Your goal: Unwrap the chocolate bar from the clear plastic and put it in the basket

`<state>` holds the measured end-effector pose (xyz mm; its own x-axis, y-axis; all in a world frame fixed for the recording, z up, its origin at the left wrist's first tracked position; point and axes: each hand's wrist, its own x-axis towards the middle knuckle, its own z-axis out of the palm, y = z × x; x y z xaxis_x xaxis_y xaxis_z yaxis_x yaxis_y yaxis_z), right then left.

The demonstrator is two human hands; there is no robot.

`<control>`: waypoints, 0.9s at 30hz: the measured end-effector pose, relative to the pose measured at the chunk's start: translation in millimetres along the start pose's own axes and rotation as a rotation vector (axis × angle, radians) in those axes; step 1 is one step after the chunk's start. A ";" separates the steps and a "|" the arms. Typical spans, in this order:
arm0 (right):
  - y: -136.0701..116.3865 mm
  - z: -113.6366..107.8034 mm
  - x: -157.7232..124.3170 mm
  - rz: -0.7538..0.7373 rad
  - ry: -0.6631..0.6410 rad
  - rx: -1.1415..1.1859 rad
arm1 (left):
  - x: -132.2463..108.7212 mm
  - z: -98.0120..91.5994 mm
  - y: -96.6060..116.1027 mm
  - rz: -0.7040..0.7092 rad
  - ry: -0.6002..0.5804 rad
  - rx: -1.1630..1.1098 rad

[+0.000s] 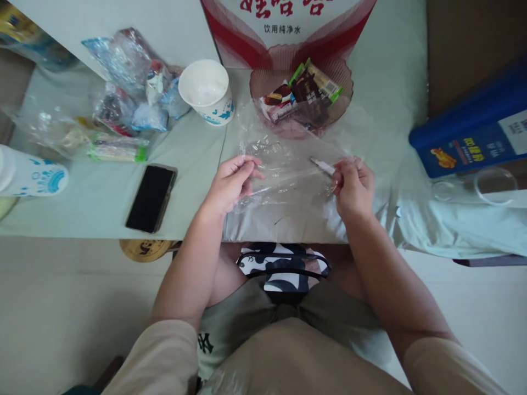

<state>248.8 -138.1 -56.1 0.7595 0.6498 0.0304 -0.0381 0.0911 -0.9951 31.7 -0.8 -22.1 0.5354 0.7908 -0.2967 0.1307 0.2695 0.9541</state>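
Observation:
A thin clear plastic bag (280,170) is spread between my two hands above the table's front edge. My left hand (234,184) pinches its left side, thumb against the curled fingers. On the other side, my right hand (354,184) is closed on the bag. A slim, pale, pointed thing (323,165) juts leftward from the right fingers; its kind is unclear. Just beyond the bag, a pink ribbed clear bowl (257,82) holds several wrapped snacks (313,90), and the bag's far part overlaps the bowl's front.
A paper cup (214,101) stands left of the bowl. Wrapped snacks and plastic bags (123,71) lie farther left. A phone (151,197) rests near the front edge, with another paper cup (37,173) at far left. A red-white carton (284,27), blue box (465,137) and clear cup (494,185) are around.

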 end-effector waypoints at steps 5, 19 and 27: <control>-1.9 -2.7 2.4 0.027 0.082 0.051 | -1.1 -4.4 0.1 0.071 0.123 0.009; -11.3 -2.1 -2.5 -0.088 0.077 0.010 | 10.3 -14.2 -12.0 0.308 0.336 0.022; -5.4 -23.4 1.5 -0.138 -0.087 0.002 | 8.0 -19.6 -14.0 0.672 0.466 0.050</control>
<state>265.4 -155.3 -52.9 0.6983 0.6940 0.1754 0.0620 0.1855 -0.9807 17.8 12.6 -38.7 0.1124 0.9249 0.3632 -0.0515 -0.3596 0.9317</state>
